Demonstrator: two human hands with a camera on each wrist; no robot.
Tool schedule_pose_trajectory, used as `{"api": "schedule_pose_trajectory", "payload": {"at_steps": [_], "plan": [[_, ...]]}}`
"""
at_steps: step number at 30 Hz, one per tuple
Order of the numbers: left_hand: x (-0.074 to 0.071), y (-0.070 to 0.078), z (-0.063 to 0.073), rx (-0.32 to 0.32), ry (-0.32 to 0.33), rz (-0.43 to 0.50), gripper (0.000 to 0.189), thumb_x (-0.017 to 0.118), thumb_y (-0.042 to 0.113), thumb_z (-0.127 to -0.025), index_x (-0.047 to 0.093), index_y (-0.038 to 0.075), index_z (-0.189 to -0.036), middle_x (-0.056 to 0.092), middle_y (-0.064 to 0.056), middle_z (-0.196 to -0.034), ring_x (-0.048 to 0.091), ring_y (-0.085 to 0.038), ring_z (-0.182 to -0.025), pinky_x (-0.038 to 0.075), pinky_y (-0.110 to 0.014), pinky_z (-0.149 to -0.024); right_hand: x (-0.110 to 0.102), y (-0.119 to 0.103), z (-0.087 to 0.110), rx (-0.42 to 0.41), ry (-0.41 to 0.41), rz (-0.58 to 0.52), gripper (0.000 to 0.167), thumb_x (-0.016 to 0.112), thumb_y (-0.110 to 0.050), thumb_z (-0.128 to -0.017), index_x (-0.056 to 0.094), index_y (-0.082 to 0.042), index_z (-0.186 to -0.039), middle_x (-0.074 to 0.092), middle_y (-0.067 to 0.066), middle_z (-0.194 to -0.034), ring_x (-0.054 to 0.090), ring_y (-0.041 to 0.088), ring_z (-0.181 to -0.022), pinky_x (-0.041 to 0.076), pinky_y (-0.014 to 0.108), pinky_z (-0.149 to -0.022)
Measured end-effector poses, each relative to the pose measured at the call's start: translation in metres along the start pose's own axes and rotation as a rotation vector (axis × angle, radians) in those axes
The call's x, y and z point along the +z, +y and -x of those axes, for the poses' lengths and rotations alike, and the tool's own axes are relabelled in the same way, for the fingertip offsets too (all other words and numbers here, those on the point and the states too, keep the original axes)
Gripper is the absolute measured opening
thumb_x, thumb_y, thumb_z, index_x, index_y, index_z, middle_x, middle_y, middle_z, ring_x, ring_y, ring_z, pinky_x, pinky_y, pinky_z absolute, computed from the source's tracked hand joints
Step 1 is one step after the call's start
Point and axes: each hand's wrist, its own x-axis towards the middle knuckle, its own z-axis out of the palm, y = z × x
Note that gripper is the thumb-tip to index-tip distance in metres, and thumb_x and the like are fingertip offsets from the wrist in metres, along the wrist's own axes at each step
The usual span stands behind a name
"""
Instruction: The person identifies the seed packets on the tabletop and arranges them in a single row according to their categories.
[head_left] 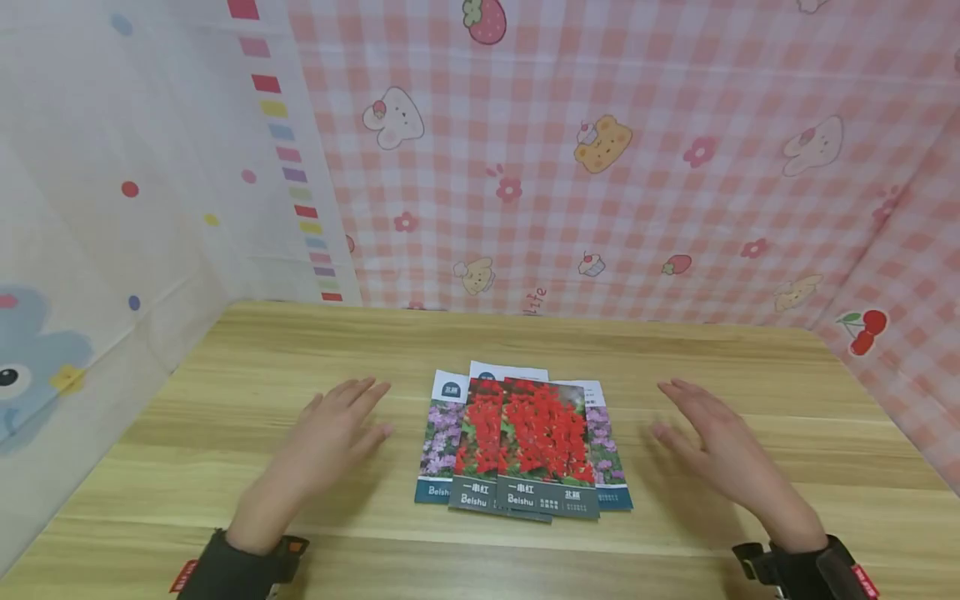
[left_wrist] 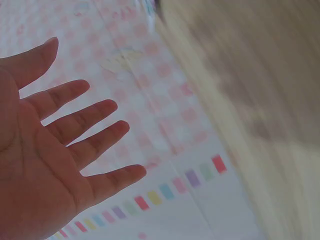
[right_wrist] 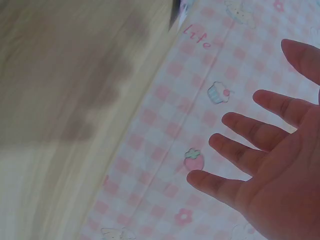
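A small overlapping group of flower seed packets lies on the wooden table in the head view. Uppermost is a red-flower packet [head_left: 546, 437], which partly covers a second red-flower packet [head_left: 474, 437]. Purple-flower packets show from beneath, one purple packet [head_left: 440, 442] at the left and another purple packet [head_left: 604, 450] at the right. To the left of the group is my left hand [head_left: 322, 442], fingers extended and spread, holding nothing. My right hand [head_left: 716, 446] mirrors it on the other side, also with nothing in it. Both wrist views show bare palms and separated fingers.
The wooden table [head_left: 375, 342] runs back to a pink checked cloth [head_left: 450, 167] with cartoon prints. A white cloth [head_left: 172, 125] with coloured dots hangs along the left side. Dark bands circle both wrists.
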Motion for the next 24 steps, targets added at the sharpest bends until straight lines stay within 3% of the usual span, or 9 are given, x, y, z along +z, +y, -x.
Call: {"api": "schedule_pose_trajectory", "payload": {"at_steps": [6, 13, 16, 21, 24], "plan": [[0.001, 0.026, -0.007, 0.045, 0.011, 0.041, 0.051, 0.061, 0.030, -0.088, 0.050, 0.001, -0.128, 0.051, -0.021, -0.126, 0.047, -0.038, -0.115, 0.037, -0.054, -0.093, 0.002, -0.017, -0.003, -0.063, 0.000, 0.050, 0.054, 0.066, -0.025, -0.085, 0.048, 0.003, -0.127, 0.045, 0.025, -0.129, 0.038, 0.045, -0.119, 0.032, 0.060, -0.091], [0.004, 0.059, -0.020, -0.009, -0.057, 0.120, 0.046, 0.060, 0.032, -0.088, 0.055, 0.003, -0.123, 0.058, -0.015, -0.118, 0.052, -0.032, -0.110, 0.043, -0.045, -0.091, 0.010, -0.037, -0.003, -0.107, -0.068, 0.113, 0.052, 0.068, -0.028, -0.082, 0.054, -0.002, -0.124, 0.051, 0.019, -0.125, 0.044, 0.039, -0.117, 0.034, 0.057, -0.091], [0.006, 0.069, -0.023, -0.003, -0.081, 0.171, 0.043, 0.061, 0.029, -0.088, 0.057, 0.001, -0.120, 0.059, -0.016, -0.114, 0.054, -0.033, -0.107, 0.045, -0.045, -0.088, 0.014, -0.044, -0.004, -0.112, -0.099, 0.120, 0.050, 0.069, -0.030, -0.081, 0.057, -0.002, -0.121, 0.055, 0.017, -0.122, 0.049, 0.036, -0.113, 0.038, 0.055, -0.090], [0.013, 0.080, -0.024, 0.032, -0.117, 0.219, 0.042, 0.062, 0.025, -0.087, 0.057, -0.004, -0.118, 0.059, -0.019, -0.114, 0.054, -0.035, -0.107, 0.044, -0.046, -0.088, 0.023, -0.054, -0.006, -0.104, -0.138, 0.036, 0.038, 0.068, -0.022, -0.083, 0.061, 0.000, -0.113, 0.061, 0.015, -0.111, 0.056, 0.033, -0.104, 0.045, 0.048, -0.085], [0.019, 0.083, -0.025, 0.091, -0.141, 0.196, 0.038, 0.062, 0.025, -0.088, 0.059, -0.004, -0.113, 0.063, -0.015, -0.099, 0.057, -0.031, -0.099, 0.046, -0.044, -0.084, 0.027, -0.056, -0.006, -0.051, -0.171, -0.050, 0.030, 0.066, -0.016, -0.083, 0.063, 0.001, -0.108, 0.063, 0.014, -0.107, 0.057, 0.032, -0.102, 0.046, 0.046, -0.084]]}}
